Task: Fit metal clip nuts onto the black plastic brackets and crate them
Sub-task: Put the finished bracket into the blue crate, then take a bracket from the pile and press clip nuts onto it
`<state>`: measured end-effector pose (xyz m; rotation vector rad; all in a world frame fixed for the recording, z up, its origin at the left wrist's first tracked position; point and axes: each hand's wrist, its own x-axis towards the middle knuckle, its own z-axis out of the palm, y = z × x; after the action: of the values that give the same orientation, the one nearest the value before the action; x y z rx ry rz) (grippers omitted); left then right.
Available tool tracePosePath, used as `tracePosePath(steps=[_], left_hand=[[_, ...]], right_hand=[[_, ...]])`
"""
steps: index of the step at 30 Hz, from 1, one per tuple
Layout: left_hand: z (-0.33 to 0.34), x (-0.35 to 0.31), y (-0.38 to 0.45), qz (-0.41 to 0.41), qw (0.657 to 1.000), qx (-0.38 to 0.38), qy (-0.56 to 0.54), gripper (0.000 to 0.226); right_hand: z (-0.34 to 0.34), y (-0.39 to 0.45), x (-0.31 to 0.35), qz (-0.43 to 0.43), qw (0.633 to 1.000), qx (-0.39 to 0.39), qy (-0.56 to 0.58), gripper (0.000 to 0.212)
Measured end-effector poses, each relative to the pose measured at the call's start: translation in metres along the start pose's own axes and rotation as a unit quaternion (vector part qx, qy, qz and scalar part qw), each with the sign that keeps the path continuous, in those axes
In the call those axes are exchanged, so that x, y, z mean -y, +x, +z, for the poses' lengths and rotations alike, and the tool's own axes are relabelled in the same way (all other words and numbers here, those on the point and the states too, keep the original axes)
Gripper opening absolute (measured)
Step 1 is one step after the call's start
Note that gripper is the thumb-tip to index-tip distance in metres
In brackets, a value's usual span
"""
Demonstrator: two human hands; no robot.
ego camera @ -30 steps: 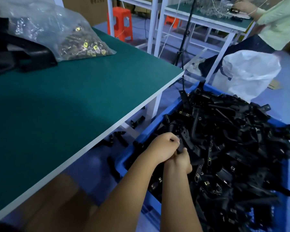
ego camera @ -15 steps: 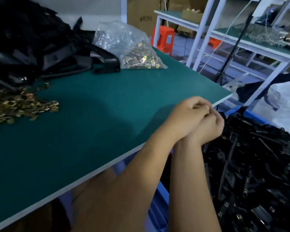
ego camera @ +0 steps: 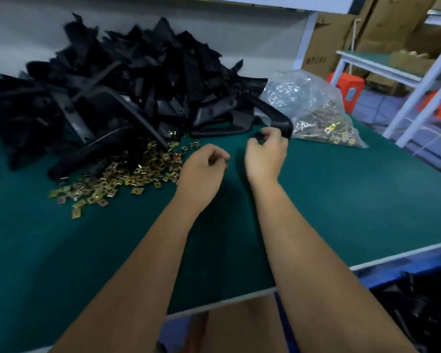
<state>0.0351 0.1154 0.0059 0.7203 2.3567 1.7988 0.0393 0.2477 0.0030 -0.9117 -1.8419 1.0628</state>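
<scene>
Green table (ego camera: 341,212) holds one bracket heap (ego camera: 117,93) at ten o'clock, clips (ego camera: 127,174) uncountable, one bag (ego camera: 313,108). Left hand (ego camera: 201,171) loosely curled, empty; whether right hand (ego camera: 266,154) pinches anything, I can't tell.

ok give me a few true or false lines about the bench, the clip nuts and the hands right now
1. Loose clip nuts lie on the green bench in front of the bracket pile. True.
2. The clear bag sits left of the pile. False: it sits right of it.
3. The right hand reaches toward a black bracket. True.
4. The left hand rests inside the blue crate. False: it hovers over the bench.
</scene>
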Motion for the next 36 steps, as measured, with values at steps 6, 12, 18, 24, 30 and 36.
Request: tracePosePath(steps=[6,12,18,24,30,36], left_hand=[[-0.016,0.015,0.007,-0.062,0.977,-0.070,-0.194,0.028],[-0.008,0.018,0.017,-0.061,0.991,-0.051,-0.105,0.027],[-0.006,0.021,0.017,-0.057,0.994,-0.040,-0.087,0.029],[-0.006,0.019,0.017,-0.062,0.993,-0.047,-0.091,0.030],[-0.009,0.009,0.010,-0.037,0.973,-0.061,-0.221,0.025],[-0.014,0.005,0.005,-0.024,0.930,-0.090,-0.357,0.024]], right_hand=[[-0.005,0.044,-0.009,0.026,0.991,-0.083,-0.099,0.079],[-0.001,0.062,-0.019,0.087,0.984,-0.025,-0.152,0.083],[0.002,0.065,-0.017,0.110,0.976,0.008,-0.188,0.077],[-0.002,0.051,-0.016,0.043,0.998,-0.027,-0.037,0.006],[0.003,-0.017,0.019,-0.205,0.957,-0.153,0.135,0.013],[0.015,-0.055,0.028,-0.374,0.920,0.117,0.019,0.010]])
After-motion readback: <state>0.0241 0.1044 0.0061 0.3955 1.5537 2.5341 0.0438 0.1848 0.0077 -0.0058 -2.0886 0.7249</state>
